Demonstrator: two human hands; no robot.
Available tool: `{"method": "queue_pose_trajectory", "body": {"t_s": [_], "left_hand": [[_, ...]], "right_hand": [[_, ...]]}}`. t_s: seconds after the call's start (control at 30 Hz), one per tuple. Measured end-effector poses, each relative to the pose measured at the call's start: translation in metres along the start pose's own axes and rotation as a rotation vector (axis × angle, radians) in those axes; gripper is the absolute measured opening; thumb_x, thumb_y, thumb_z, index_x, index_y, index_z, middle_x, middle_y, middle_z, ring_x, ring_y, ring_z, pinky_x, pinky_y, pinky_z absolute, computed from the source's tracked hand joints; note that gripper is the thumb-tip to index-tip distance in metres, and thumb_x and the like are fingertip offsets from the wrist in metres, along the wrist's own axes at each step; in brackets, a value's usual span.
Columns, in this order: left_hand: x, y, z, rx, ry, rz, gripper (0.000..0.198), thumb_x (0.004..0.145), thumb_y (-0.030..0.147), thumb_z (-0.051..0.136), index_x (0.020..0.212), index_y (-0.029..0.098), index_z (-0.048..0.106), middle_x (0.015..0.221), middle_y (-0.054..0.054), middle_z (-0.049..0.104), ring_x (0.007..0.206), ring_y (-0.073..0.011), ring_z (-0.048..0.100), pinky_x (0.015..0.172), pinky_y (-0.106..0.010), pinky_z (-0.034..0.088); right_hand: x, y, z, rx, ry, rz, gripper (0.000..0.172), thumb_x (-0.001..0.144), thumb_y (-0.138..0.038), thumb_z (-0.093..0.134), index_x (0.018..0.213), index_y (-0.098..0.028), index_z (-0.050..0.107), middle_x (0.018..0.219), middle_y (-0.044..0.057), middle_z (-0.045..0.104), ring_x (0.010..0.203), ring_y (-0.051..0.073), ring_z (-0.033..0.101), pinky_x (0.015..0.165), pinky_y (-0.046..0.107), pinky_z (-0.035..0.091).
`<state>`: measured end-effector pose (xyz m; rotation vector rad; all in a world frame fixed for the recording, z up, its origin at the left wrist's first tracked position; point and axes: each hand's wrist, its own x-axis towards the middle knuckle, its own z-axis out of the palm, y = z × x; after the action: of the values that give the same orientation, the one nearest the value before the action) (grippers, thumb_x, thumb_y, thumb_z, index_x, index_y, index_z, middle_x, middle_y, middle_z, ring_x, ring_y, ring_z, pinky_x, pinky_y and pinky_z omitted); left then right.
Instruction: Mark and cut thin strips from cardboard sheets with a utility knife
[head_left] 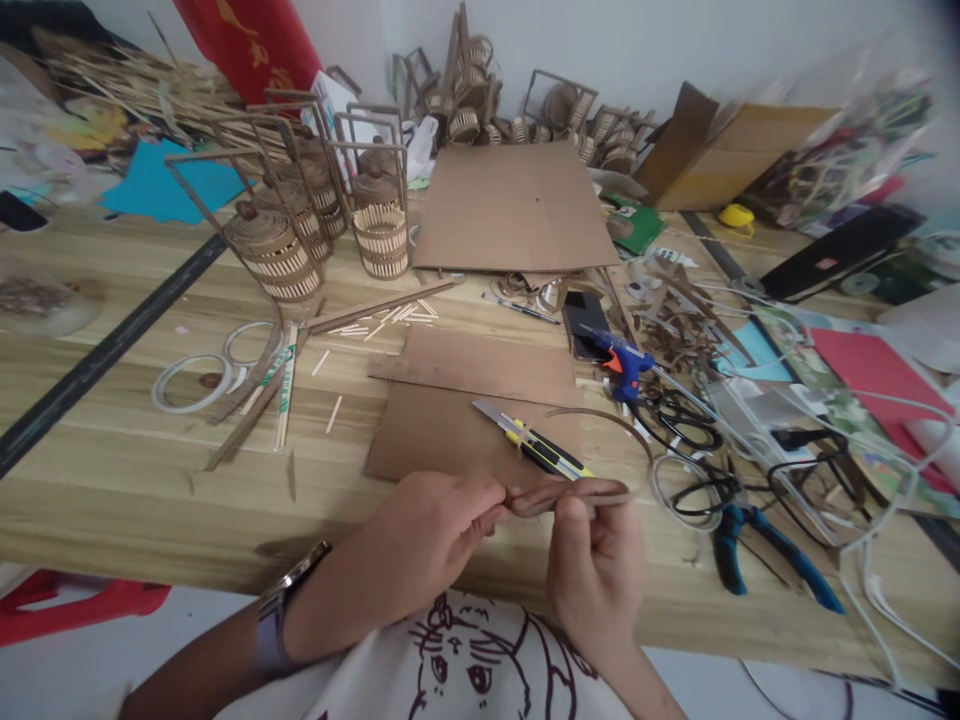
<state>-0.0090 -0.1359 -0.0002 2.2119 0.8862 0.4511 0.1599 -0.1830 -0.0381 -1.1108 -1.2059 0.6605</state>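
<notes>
Between my two hands, just above the table's front edge, is a thin brown strip of what looks like cardboard (551, 494), folded or coiled over itself. My left hand (442, 525) pinches its left end between thumb and fingers. Round its right part my right hand (596, 565) is closed, thumb on top. A yellow and black utility knife (544, 447), blade out, lies right behind the strip on flat cardboard pieces (435, 430). Another thin brown strip (622, 417) curves across the table to the right of the knife.
Small slatted baskets with tall handles (274, 250) stand at back left. A large cardboard sheet (517, 210) lies at the back. On the right are a blue glue gun (626, 365), a phone (585, 322), pliers (772, 550), scissors and cables. Tape rolls (191, 385) and small sticks lie left.
</notes>
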Motion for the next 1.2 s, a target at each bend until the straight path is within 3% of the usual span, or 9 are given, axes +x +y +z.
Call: {"method": "queue_pose_trajectory", "body": {"t_s": [0.13, 0.33, 0.5, 0.6, 0.73, 0.87, 0.9, 1.07, 1.2], "left_hand": [[0.002, 0.002, -0.006, -0.103, -0.107, -0.027, 0.027, 0.103, 0.022, 0.046, 0.077, 0.020, 0.054, 0.069, 0.003, 0.064, 0.062, -0.0121, 0.059, 0.058, -0.023, 0.030], [0.001, 0.001, -0.017, 0.043, -0.181, -0.148, 0.023, 0.104, 0.028, 0.045, 0.088, 0.020, 0.060, 0.067, 0.003, 0.063, 0.061, -0.0140, 0.060, 0.055, -0.024, 0.030], [-0.013, -0.010, -0.029, 0.037, -0.163, -0.100, 0.035, 0.106, 0.036, 0.037, 0.089, 0.021, 0.063, 0.069, 0.003, 0.067, 0.063, -0.0132, 0.063, 0.056, -0.023, 0.036], [-0.025, -0.019, -0.036, 0.060, -0.052, -0.132, 0.040, 0.106, 0.042, 0.034, 0.091, 0.023, 0.066, 0.066, 0.005, 0.066, 0.060, -0.0119, 0.063, 0.056, -0.020, 0.040], [-0.032, -0.032, -0.041, 0.143, 0.054, -0.094, 0.040, 0.103, 0.049, 0.038, 0.114, 0.026, 0.069, 0.089, 0.002, 0.076, 0.073, -0.0145, 0.070, 0.064, -0.020, 0.051], [-0.032, -0.035, -0.040, 0.204, 0.059, -0.115, 0.041, 0.101, 0.053, 0.042, 0.114, 0.027, 0.071, 0.111, 0.003, 0.078, 0.091, -0.0168, 0.074, 0.081, -0.023, 0.055], [-0.031, -0.034, -0.040, 0.214, 0.066, -0.129, 0.041, 0.101, 0.053, 0.042, 0.113, 0.028, 0.072, 0.109, 0.004, 0.078, 0.091, -0.0164, 0.074, 0.080, -0.022, 0.055], [-0.030, -0.022, -0.037, 0.304, 0.151, -0.276, 0.041, 0.101, 0.050, 0.039, 0.120, 0.030, 0.070, 0.078, 0.007, 0.077, 0.062, -0.0111, 0.069, 0.055, -0.018, 0.049], [-0.029, -0.017, -0.034, 0.319, 0.157, -0.167, 0.045, 0.100, 0.047, 0.037, 0.140, 0.034, 0.053, 0.048, 0.013, 0.056, 0.034, -0.0085, 0.051, 0.038, -0.016, 0.039]], "right_hand": [[0.003, 0.006, 0.001, 0.242, 0.041, 0.179, 0.015, 0.101, -0.031, 0.051, 0.088, -0.026, 0.056, 0.067, -0.004, 0.064, 0.063, 0.014, 0.066, 0.057, 0.027, 0.055], [0.017, 0.010, -0.013, 0.293, 0.103, 0.238, 0.012, 0.095, -0.033, 0.061, 0.086, -0.026, 0.058, 0.073, -0.003, 0.071, 0.073, 0.016, 0.071, 0.071, 0.032, 0.058], [0.024, -0.017, -0.056, 0.287, 0.195, 0.188, 0.014, 0.091, -0.036, 0.069, 0.086, -0.027, 0.060, 0.061, -0.007, 0.063, 0.058, 0.012, 0.063, 0.064, 0.030, 0.054], [0.012, -0.040, -0.100, 0.210, 0.027, 0.107, 0.006, 0.091, -0.032, 0.070, 0.091, -0.030, 0.065, 0.056, -0.008, 0.062, 0.050, 0.011, 0.058, 0.061, 0.029, 0.050], [-0.040, -0.042, -0.179, 0.113, -0.243, 0.350, 0.020, 0.092, -0.041, 0.067, 0.078, -0.026, 0.066, 0.049, -0.004, 0.058, 0.043, 0.013, 0.055, 0.053, 0.030, 0.046], [-0.125, -0.019, -0.243, -0.025, -0.158, 1.122, 0.045, 0.066, -0.059, 0.085, 0.067, -0.018, 0.068, 0.048, 0.000, 0.058, 0.048, 0.013, 0.054, 0.051, 0.029, 0.041], [-0.146, -0.013, -0.252, -0.036, -0.102, 1.190, 0.047, 0.064, -0.061, 0.085, 0.065, -0.017, 0.067, 0.048, 0.000, 0.057, 0.048, 0.012, 0.052, 0.052, 0.029, 0.041], [-0.221, 0.027, -0.250, -0.061, 0.170, 1.342, 0.046, 0.062, -0.056, 0.087, 0.080, -0.018, 0.068, 0.056, -0.005, 0.057, 0.053, 0.011, 0.055, 0.061, 0.030, 0.048], [-0.241, 0.085, -0.225, -0.118, 0.365, 1.415, 0.032, 0.089, -0.046, 0.069, 0.102, -0.017, 0.067, 0.089, 0.002, 0.068, 0.078, 0.014, 0.065, 0.078, 0.033, 0.055]]}}
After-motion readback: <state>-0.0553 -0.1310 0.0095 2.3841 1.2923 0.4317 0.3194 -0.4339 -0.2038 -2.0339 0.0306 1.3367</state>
